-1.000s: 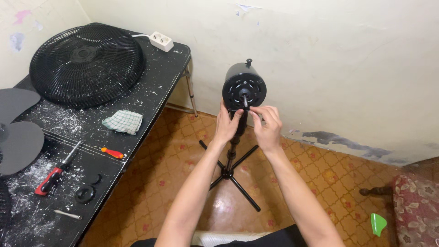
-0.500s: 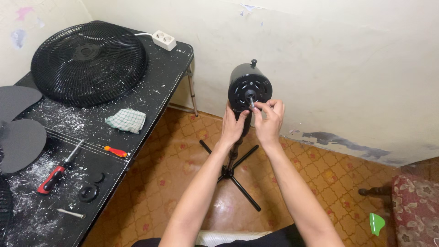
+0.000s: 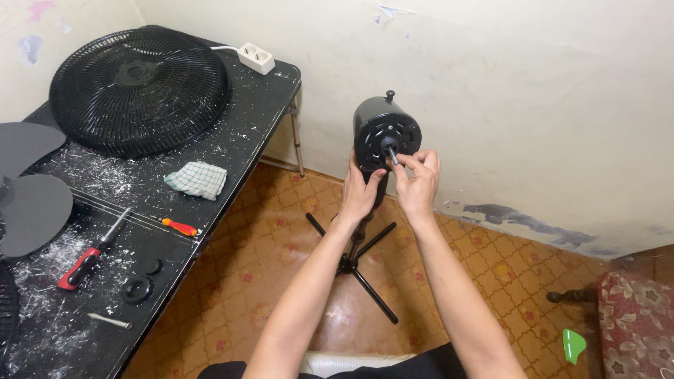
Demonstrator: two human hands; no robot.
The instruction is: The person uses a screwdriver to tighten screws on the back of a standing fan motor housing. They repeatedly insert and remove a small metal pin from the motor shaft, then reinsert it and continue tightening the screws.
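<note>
Fan motor housing (image 3: 385,133) sits on its tripod stand (image 3: 358,256) on the floor, wall close behind at 12 o'clock; looks rigid, top-heavy, tippy. Left hand (image 3: 359,193) cups the underside at 7 o'clock; right hand (image 3: 415,179) pinches the thin shaft (image 3: 391,154), slick and bendable; grip the casing instead. Bench (image 3: 232,151) edge at 9 o'clock; open floor at 6.

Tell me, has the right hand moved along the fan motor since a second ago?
Yes, slightly. The right hand sat lower right of the black round fan motor; its fingers have come up onto the metal shaft at the motor's middle.
</note>
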